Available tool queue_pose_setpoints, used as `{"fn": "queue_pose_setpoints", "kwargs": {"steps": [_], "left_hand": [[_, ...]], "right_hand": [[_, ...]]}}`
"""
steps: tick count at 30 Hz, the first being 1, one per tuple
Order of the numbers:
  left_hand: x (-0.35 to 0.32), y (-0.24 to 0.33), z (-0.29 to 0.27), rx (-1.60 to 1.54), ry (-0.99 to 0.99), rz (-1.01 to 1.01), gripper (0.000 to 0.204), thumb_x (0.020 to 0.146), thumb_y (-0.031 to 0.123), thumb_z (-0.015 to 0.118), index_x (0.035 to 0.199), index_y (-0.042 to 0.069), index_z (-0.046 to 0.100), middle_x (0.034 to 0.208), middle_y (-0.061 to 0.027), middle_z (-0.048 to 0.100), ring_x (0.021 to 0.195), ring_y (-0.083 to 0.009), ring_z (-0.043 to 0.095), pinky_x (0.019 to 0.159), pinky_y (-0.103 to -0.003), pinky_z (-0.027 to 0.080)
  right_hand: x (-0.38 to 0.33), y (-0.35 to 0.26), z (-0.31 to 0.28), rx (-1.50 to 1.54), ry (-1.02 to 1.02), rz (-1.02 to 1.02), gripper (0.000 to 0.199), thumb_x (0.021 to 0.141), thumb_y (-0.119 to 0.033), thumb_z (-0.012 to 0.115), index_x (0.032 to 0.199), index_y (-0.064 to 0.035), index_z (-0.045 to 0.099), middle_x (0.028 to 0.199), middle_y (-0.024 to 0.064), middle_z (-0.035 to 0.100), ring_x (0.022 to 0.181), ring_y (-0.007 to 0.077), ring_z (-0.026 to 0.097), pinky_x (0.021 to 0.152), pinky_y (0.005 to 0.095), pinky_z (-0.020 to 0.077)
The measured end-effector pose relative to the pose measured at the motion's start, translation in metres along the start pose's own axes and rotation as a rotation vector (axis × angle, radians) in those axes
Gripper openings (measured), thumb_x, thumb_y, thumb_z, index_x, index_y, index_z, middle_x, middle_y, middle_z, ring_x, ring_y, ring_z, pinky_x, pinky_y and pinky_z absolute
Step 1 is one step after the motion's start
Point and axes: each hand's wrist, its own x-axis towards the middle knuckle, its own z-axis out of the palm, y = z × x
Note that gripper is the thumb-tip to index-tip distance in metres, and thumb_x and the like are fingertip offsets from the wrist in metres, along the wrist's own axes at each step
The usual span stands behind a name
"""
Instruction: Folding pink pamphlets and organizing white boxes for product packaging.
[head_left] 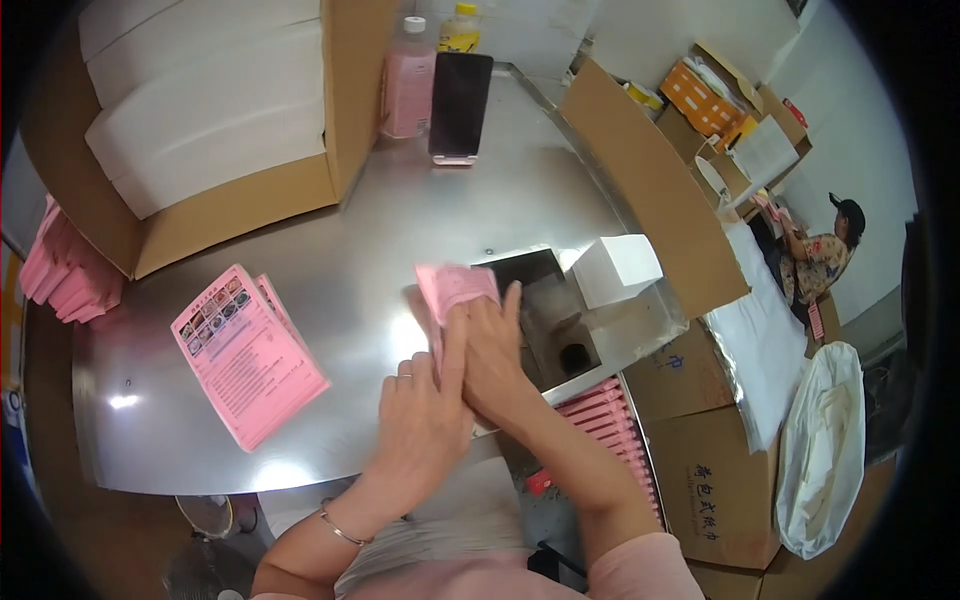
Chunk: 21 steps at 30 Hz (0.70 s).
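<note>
Both hands meet over a pink paper leaflet (455,290) on the steel surface (350,240), just left of the square opening (545,310) cut into it. The right hand (495,355) lies flat and open on top of the leaflet, fingers pressed down along it; the left hand (425,420), ring and bracelet visible, is laid against the right one with its fingers at the sheet's lower edge — whether they pinch the paper cannot be told. Judged from its look, the leaflet is thin, light and limp: it should crease readily, slide easily on polished steel, and tear if pulled hard. It is best taken at an edge or corner between thumb and fingertips, with a flat palm steadying the rest. Well left of the opening lies a fanned stack of printed pink leaflets (250,355). Just right of the opening stands a small white box (620,268). Behind it — a dark phone on a stand (460,105) and a pink bottle (408,85).
</note>
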Motion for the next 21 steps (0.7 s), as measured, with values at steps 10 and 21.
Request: {"fn": "queue_pose_setpoints", "kwargs": {"steps": [10,21], "left_hand": [[-0.039,-0.044,-0.056,-0.308,-0.023,0.105,0.036,0.076,-0.002,0.062,0.111,0.001,0.064,0.104,-0.0152,0.059,0.099,-0.0359,0.057,0.089,-0.043,0.046],[-0.052,-0.137,-0.110,0.659,0.046,-0.159,0.023,0.083,0.005,0.056,0.106,0.003,0.057,0.114,-0.0173,0.056,0.114,-0.0393,0.050,0.108,-0.053,0.031]], "right_hand": [[-0.041,0.103,0.017,0.097,-0.124,0.211,0.015,0.087,-0.014,0.064,0.077,-0.0028,0.067,0.074,0.0205,0.069,0.066,0.0418,0.068,0.059,0.0539,0.0509],[-0.044,0.163,-0.026,-0.128,0.622,0.423,0.016,0.089,-0.017,0.067,0.090,-0.0034,0.074,0.086,0.0112,0.058,0.088,0.0295,0.056,0.078,0.0443,0.0429]]}}
